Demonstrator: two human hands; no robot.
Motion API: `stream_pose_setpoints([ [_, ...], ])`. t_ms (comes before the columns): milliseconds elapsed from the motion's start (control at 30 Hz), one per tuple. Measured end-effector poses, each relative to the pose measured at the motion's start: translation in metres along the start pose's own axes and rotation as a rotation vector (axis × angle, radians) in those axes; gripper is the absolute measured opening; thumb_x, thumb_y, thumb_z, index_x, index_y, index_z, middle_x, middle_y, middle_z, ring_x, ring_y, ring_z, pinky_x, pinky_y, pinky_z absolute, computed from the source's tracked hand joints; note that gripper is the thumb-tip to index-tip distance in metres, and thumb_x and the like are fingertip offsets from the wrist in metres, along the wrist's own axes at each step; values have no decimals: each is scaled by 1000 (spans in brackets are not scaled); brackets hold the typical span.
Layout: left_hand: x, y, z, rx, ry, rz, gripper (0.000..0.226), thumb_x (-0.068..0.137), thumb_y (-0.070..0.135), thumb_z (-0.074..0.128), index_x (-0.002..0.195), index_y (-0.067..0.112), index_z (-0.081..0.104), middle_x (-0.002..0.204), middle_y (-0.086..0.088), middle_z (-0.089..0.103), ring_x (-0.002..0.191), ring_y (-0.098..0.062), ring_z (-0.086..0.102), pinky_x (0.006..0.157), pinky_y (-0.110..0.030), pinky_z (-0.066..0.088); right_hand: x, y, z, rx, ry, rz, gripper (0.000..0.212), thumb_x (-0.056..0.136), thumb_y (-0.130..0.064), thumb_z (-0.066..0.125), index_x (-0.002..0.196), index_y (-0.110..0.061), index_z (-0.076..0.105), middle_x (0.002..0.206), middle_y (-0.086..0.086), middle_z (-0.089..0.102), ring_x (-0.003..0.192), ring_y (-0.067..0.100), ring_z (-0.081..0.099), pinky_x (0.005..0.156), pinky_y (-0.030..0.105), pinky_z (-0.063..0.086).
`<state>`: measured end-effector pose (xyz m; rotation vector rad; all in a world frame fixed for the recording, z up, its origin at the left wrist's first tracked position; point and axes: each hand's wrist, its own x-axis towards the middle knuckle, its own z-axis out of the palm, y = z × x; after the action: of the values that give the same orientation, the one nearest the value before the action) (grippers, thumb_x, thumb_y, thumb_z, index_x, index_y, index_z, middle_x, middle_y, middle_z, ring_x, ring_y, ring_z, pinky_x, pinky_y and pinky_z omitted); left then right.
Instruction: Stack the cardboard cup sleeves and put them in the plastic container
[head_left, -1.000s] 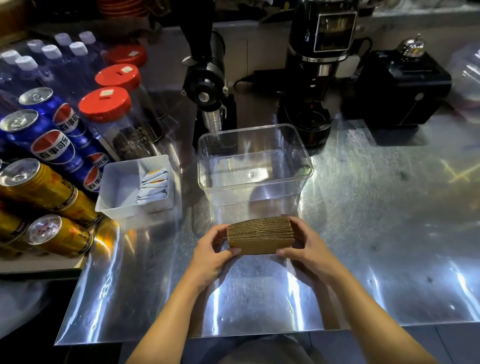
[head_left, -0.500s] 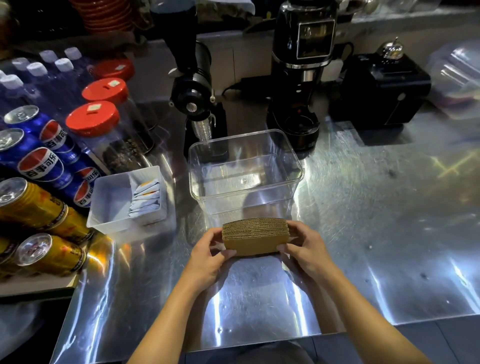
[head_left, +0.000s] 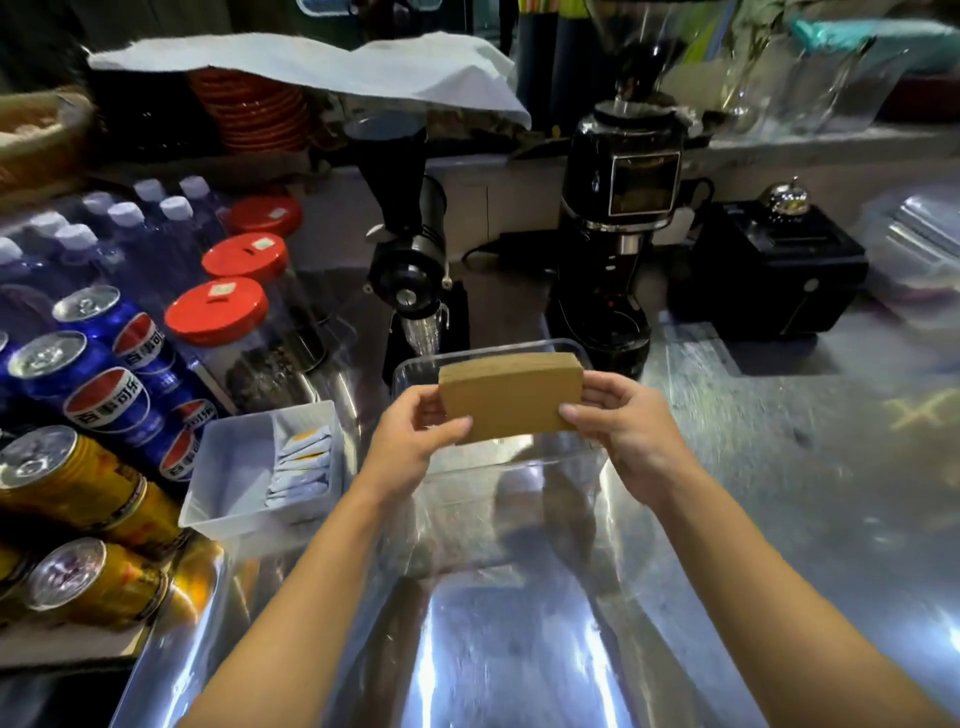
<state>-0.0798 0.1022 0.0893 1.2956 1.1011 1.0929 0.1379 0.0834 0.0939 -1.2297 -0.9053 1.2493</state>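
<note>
On steel counter (head_left: 779, 467), just this side of black coffee grinder (head_left: 621, 234): clear plastic container (head_left: 410, 371), open at top, standing in front of grinder's base. Left of container, white tray (head_left: 218, 467) of sachets; further left, blue and gold cans. Above container's mouth, lifted off the counter: stack of cardboard cup sleeves (head_left: 511, 397), flat face toward camera. Left hand (head_left: 410, 441) and right hand (head_left: 626, 431) pinching stack's two ends, thumbs in front, fingers behind.
</note>
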Motion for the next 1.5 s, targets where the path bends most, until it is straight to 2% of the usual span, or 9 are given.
stream_pose_setpoints([
  [267,59,-20,6,-9,79,-456,7,79,5,61,77,11,61,62,3,61,58,-10,51,55,-20,37,69,9,17,-41,75,313,36,75,9,65,108,-3,58,81,8,63,67,17,58,53,24,44],
  [433,76,-46,11,-171,218,-726,21,78,0,58,64,14,53,44,5,57,56,-10,47,54,-20,34,92,31,22,-106,106,474,25,75,16,60,66,-8,56,47,0,62,37,8,59,38,18,45],
  [567,85,-54,15,-118,261,-736,14,78,2,58,69,12,54,66,-3,54,59,-13,46,54,-21,31,106,41,25,-210,157,542,22,76,10,63,76,-10,53,65,6,56,56,14,53,35,19,43],
  [700,90,-57,18,-83,303,-735,7,80,6,58,82,12,55,75,-3,55,69,-15,48,61,-24,39,115,50,25,-280,151,568,24,75,8,67,91,-4,55,79,14,58,69,23,56,50,27,43],
  [933,96,-64,27,28,360,-668,19,82,2,58,68,12,49,82,-9,54,86,-25,51,86,-39,48,125,62,27,-465,151,465,34,74,1,71,51,-10,48,58,12,53,50,21,47,50,28,39],
  [1067,96,-64,29,89,395,-656,18,80,5,63,67,12,51,95,-13,58,96,-29,57,95,-43,48,129,64,26,-551,166,430,36,78,-17,71,51,-15,48,55,1,52,46,10,46,35,7,33],
  [1233,98,-65,25,101,388,-669,11,79,5,65,85,5,55,99,-15,58,102,-32,57,96,-44,48,128,63,27,-708,114,382,37,72,-11,76,47,-13,48,59,6,54,54,18,48,55,25,38],
  [1367,96,-61,26,114,383,-669,20,80,9,63,98,2,56,106,-17,61,104,-33,57,94,-42,48,127,56,27,-669,109,414,25,74,-9,73,60,-7,52,56,7,55,46,18,51,35,14,37],
  [1500,94,-49,28,224,323,-616,27,81,15,62,102,2,51,109,-15,54,102,-30,53,80,-33,39,120,44,25,-696,73,322,24,77,-16,70,64,-9,51,66,6,55,71,24,54,52,25,36],
])
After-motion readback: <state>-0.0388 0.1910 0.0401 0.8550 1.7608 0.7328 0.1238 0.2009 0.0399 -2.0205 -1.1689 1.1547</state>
